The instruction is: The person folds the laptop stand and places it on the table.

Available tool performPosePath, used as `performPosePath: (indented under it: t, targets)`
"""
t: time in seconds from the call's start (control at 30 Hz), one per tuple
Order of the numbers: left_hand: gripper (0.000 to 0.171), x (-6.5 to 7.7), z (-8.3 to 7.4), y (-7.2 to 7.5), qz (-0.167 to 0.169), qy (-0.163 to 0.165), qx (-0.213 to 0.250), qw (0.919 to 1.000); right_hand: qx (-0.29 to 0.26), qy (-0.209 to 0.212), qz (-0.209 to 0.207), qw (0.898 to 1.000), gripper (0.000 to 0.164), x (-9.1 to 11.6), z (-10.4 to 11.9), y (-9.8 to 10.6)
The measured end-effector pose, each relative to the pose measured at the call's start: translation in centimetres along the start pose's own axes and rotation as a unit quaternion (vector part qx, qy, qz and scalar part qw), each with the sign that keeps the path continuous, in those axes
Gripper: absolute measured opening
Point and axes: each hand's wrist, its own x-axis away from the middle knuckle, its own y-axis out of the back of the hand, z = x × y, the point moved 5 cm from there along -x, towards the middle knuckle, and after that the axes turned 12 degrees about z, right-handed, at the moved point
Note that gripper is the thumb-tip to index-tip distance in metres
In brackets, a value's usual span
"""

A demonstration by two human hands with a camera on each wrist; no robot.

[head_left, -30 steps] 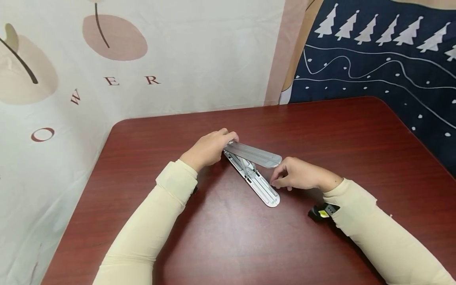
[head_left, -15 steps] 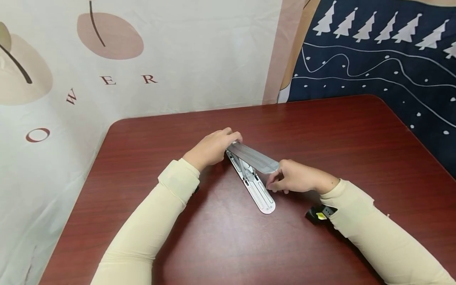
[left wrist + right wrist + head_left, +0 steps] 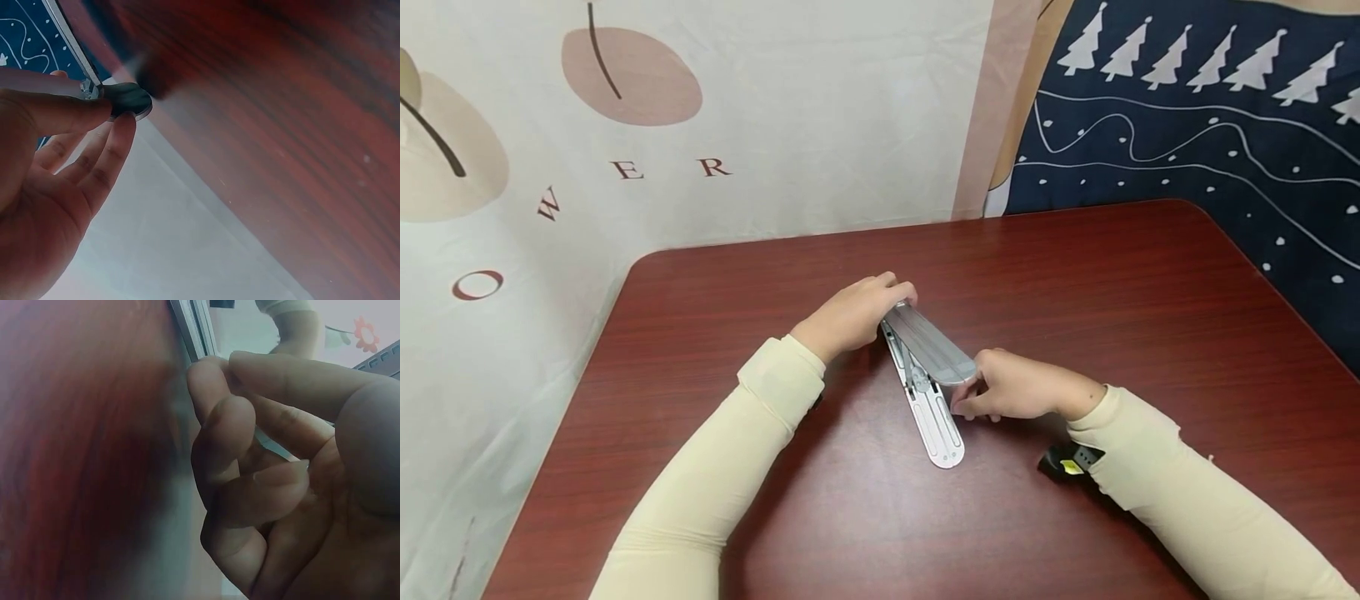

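Observation:
A silver folding metal stand, two long round-ended plates linked by thin struts, spreads in a narrow V above the table's middle. Its upper plate slants over the lower one. At the far joined end my left hand grips the stand; the left wrist view has thumb and fingers pinching a dark rounded end pad. My right hand pinches the lower plate's right edge with curled fingers, under the upper plate's tip. In the right wrist view, thumb and index finger meet at the end of a metal edge.
The reddish-brown wooden table extends all round the stand. A white printed cloth hangs behind, beside a dark blue cloth with white trees. A black wrist device sits under the right cuff.
The stand's near end has swung left and toward me, so it points more straight at my body. My right hand has moved left and nearer with it; my left hand has shifted slightly right.

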Motion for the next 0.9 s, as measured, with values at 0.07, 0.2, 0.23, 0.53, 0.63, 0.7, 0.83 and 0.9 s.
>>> performPosePath:
  t: [0.07,0.2,0.23,0.53,0.63,0.7,0.83,0.9]
  targets:
    - [0.052,-0.1,-0.1,0.0,0.002,-0.004,-0.002,1.0,0.008,0.004,0.002,1.0,0.009,-0.1,0.2,-0.2]
    - [0.053,-0.1,-0.5,-0.1,0.005,-0.013,-0.002,0.9999,0.022,0.01,0.005,1.0,0.009,-0.2,0.6,-0.6]
    - [0.054,-0.2,-0.6,-0.1,0.006,-0.014,0.0,0.9999,0.025,0.01,0.007,1.0,0.009,-0.2,0.7,-0.7]
    - [0.051,-0.1,-1.1,-0.1,0.003,-0.025,0.016,0.9996,0.044,0.02,0.014,0.999,0.012,-0.5,1.3,-1.5]
    - [0.05,0.0,-1.1,-0.2,0.001,-0.026,0.021,0.9994,0.045,0.021,0.014,0.999,0.013,-0.6,1.2,-1.5]
    - [0.05,0.1,-1.0,-0.2,0.0,-0.025,0.024,0.9994,0.042,0.024,0.015,0.999,0.013,-0.6,1.2,-1.5]
    - [0.051,0.3,-0.8,-0.2,0.0,-0.024,0.033,0.9992,0.032,0.031,0.014,0.999,0.011,-0.4,1.1,-1.3]
    - [0.052,0.4,-0.7,-0.1,-0.001,-0.021,0.04,0.999,0.028,0.032,0.011,0.999,0.01,-0.3,1.0,-1.1]
